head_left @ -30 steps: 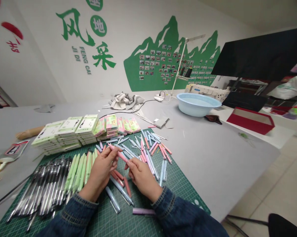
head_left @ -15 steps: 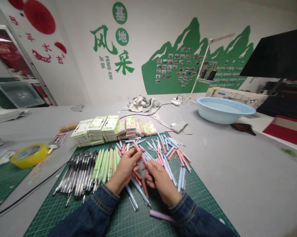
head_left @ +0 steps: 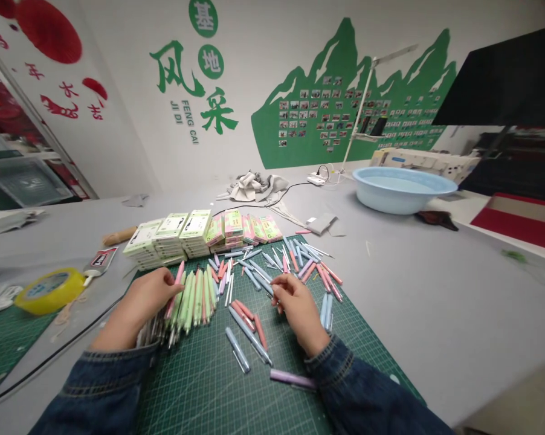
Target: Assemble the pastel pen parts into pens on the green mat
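Observation:
My left hand (head_left: 148,302) pinches a pink pen (head_left: 180,272) at the left end of a row of light green pens (head_left: 193,299). Under that wrist and forearm, black-and-clear pens (head_left: 154,329) are mostly covered. My right hand (head_left: 297,309) is over the loose parts with thumb and fingers drawn together; whatever they may hold is too small to make out. Blue pen barrels (head_left: 252,335), coral pieces (head_left: 260,331) and a purple barrel (head_left: 292,379) lie around it, on the green cutting mat (head_left: 200,386). Thin white refills (head_left: 229,289) lie between the hands.
Stacked white-green boxes (head_left: 170,232) and pink boxes (head_left: 234,225) line the mat's far edge. At left are yellow tape (head_left: 50,291), a glue tube (head_left: 103,260) and a black cable (head_left: 64,335). A blue basin (head_left: 399,199) stands at the back right, with crumpled cloth (head_left: 254,187) mid-table.
My left hand has carried the pink pen left to the green row. My right hand has let go of that pen and moved slightly right. The camera view has shifted a little.

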`<state>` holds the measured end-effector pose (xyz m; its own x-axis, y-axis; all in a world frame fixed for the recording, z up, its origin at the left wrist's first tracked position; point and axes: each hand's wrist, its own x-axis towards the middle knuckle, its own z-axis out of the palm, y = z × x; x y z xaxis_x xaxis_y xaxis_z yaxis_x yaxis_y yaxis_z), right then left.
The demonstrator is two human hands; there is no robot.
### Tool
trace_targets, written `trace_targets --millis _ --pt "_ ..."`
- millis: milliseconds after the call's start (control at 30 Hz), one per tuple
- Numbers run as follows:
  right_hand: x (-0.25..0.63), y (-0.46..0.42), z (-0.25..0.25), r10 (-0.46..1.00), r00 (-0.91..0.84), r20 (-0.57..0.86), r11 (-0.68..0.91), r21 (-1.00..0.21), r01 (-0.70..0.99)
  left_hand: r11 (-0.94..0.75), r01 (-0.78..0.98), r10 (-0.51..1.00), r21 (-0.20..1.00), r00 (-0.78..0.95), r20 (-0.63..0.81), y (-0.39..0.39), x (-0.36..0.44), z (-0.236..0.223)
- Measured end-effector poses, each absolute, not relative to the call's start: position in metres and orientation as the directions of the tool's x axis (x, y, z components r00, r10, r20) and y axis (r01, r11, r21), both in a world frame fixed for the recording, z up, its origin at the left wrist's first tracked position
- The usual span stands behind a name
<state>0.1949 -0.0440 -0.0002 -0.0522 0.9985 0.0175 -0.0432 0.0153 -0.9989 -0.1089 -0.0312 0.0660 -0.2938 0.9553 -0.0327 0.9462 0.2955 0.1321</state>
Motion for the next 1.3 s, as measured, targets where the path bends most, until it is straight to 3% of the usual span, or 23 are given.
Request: trace_targets --millis 100,200,333,500,633,767,1033,1300 --pt "0.194 -0.047 -0.001 0.992 -0.091 0.092 0.107 -0.980 0.167 0.274 0.960 0.960 0.052 -0.269 -0.075 -0.034 -0.114 0.051" --pt "0.191 -0.053 -0.003 0.966 -0.176 0.188 0.244 -0.886 0.395 0.284 0.958 0.957 0.038 -0.281 -0.067 -0.032 -0.113 0.042" --pt "0.186 -0.061 -0.008 0.937 -0.300 0.181 0.321 -0.790 0.523 0.292 0.954 0.956 0.064 -0.290 -0.042 -0.031 -0.115 0.044" --pt "0.183 -0.066 -0.012 0.927 -0.349 0.136 0.327 -0.747 0.578 0.230 0.962 0.967 0.149 -0.243 0.076 -0.039 -0.088 0.062" --pt "0.185 -0.062 -0.014 0.937 -0.315 0.150 0.320 -0.730 0.604 -0.223 0.914 0.967 0.340 0.251 -0.040 -0.043 -0.037 0.061" --pt "0.188 -0.058 -0.015 0.953 -0.256 0.163 0.294 -0.701 0.650 -0.460 0.818 0.865 0.345 0.500 -0.034 -0.038 -0.008 0.041" --pt "0.188 -0.061 -0.009 0.953 -0.211 0.215 0.301 -0.676 0.672 -0.528 0.791 0.813 0.308 0.576 -0.084 -0.024 -0.010 0.026" --pt "0.185 -0.065 -0.003 0.918 -0.273 0.289 0.398 -0.672 0.625 -0.675 0.663 0.711 0.324 0.701 0.047 -0.023 -0.004 0.032"
